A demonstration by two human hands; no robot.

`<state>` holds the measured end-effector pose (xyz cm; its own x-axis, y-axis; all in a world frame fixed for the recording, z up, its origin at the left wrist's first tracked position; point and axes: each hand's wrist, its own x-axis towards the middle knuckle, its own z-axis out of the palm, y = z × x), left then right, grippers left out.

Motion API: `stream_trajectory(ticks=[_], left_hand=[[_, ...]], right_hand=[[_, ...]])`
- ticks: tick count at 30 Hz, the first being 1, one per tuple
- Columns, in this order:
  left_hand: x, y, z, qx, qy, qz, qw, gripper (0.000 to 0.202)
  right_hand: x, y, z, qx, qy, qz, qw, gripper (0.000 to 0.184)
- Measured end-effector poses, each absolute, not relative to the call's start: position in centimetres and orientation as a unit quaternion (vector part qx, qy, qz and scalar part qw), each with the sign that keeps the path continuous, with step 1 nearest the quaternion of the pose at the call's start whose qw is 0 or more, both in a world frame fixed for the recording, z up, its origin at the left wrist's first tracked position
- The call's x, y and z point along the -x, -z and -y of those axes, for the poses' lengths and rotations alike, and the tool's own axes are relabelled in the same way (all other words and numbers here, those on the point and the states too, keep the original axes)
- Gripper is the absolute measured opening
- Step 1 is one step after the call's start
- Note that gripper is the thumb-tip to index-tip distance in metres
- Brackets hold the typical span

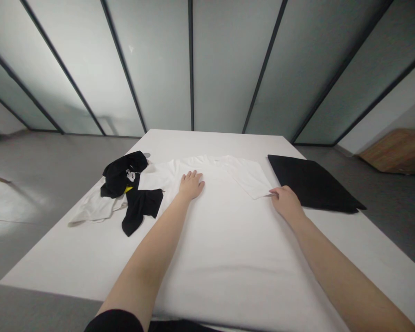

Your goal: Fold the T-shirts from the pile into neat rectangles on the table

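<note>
Currently, the right hand (287, 203) pinches the sleeve (254, 182); the left hand (191, 185), flat, should anchor the shirt (224, 226) against gentle tension.

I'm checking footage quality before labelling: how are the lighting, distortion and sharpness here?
Head view: light is uneven, brightest on the frosted glass panels at upper left, with a pale patch on the floor at left; the white table flares toward the camera, as in wide-angle footage; the white shirt nearly blends into it; left hand and right hand look fairly sharp.
</note>
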<state>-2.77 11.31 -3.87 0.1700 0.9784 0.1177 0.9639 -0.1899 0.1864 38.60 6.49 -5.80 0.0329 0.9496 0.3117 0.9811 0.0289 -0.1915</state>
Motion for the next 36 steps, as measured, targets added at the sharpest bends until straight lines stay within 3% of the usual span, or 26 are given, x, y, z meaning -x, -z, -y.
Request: stream_trajectory(ticks=[7,12,18,27,31,33,36], left_hand=[[2.6,3.8,-11.2,-0.765,-0.103,-0.635,0.033,0.053],[2.6,3.9,-11.2,-0.765,-0.098,-0.636,0.034,0.053],[2.7,3.9,-11.3,-0.765,-0.103,-0.635,0.034,0.052],[2.6,3.8,-11.2,-0.764,-0.102,-0.635,0.036,0.053],[2.7,3.7,-11.1,-0.765,-0.102,-0.635,0.029,0.053],[2.7,3.7,-11.1,-0.766,-0.099,-0.635,0.026,0.053],[2.7,3.8,-11.1,-0.766,-0.097,-0.634,0.027,0.053]], right_hand=[[-36.9,3.7,-5.2,0.694,0.089,0.704,0.126,0.030],[-34.2,3.4,-4.6,0.549,-0.009,0.822,0.148,0.036],[-32.9,2.7,-5.7,0.576,-0.027,0.809,0.111,0.023],[-32.9,1.8,-7.6,0.583,-0.128,0.775,0.207,0.047],[-33.3,2.2,-10.4,0.636,-0.055,0.705,0.308,0.050],[-33.3,3.3,-11.4,0.658,-0.015,0.699,0.281,0.055],[-33.3,5.4,-12.1,0.690,-0.017,0.709,0.146,0.063]])
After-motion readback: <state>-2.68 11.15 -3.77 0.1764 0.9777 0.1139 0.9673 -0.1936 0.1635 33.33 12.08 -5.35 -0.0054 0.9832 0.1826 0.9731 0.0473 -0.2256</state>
